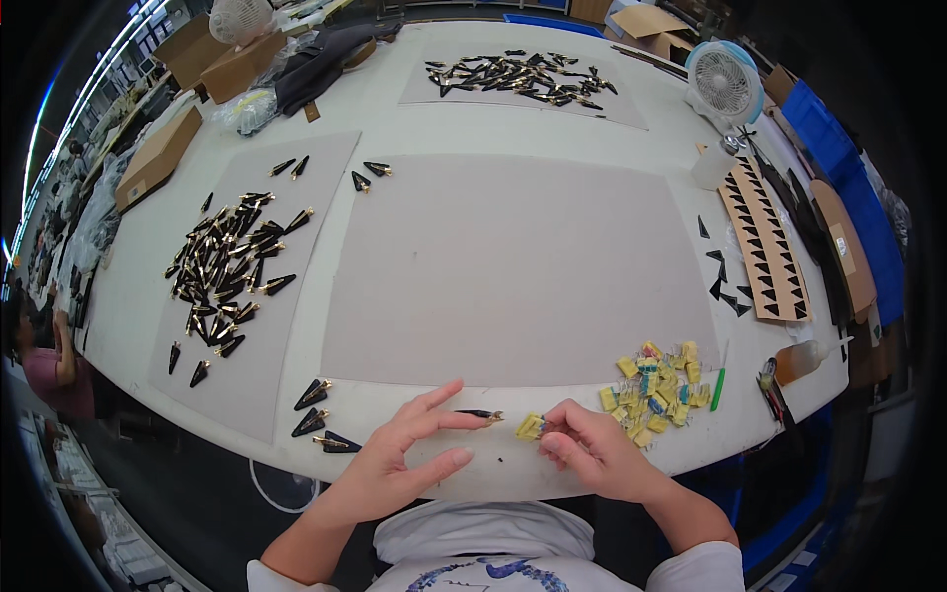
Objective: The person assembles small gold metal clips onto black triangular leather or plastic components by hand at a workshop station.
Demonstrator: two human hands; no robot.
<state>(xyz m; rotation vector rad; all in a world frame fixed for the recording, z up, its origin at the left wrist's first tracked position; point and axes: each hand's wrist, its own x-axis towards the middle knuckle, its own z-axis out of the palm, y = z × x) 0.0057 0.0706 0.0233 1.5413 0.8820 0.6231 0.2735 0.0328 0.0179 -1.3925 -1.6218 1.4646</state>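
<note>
Left hand (400, 464) pinches a light, stiff black gold-tipped triangular tag (480, 414); right hand (589, 449), at three o'clock, nips a small yellow binder clip (530, 426).

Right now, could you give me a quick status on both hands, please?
Left hand pinching a black pointed piece at fingertips. Right hand holding a yellow clip. Clip pile beside right hand; nothing between them.

We note a matt black pointed piece (477, 413) with a shiny gold metal tip, glossy yellow clips (655, 388) that look plastic-coated, matt grey card mats (513, 266) and a smooth white tabletop (473, 128)
</note>
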